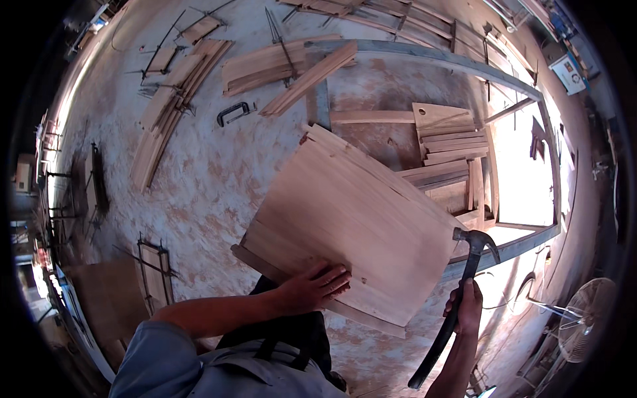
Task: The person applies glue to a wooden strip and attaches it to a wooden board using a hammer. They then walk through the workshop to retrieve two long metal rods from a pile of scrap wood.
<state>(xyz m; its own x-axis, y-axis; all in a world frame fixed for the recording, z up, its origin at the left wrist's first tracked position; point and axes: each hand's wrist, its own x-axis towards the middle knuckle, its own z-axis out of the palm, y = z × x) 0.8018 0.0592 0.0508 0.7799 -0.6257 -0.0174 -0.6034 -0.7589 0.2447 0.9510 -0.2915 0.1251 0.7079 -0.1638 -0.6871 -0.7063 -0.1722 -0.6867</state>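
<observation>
A wide wooden panel (pixel 345 219) lies in front of me, a narrow wood strip (pixel 368 320) running along its near edge. Flat on the panel, close to that edge, rests my left hand (pixel 318 285) with its fingers stretched out. My right hand (pixel 466 308) is wrapped round the dark handle of a claw hammer (pixel 472 255). The hammer is raised at the panel's right side, head up and claw pointing right. Another strip (pixel 352 149) lines the panel's far edge. What supports the panel underneath is hidden.
Beyond the panel stands a grey metal frame (pixel 451 56) with stacked wood pieces (pixel 454 142) inside it. A C-clamp (pixel 235 114) lies on the floor. Clamped boards (pixel 179 99) are at the far left. At the right is a round fan (pixel 585 318).
</observation>
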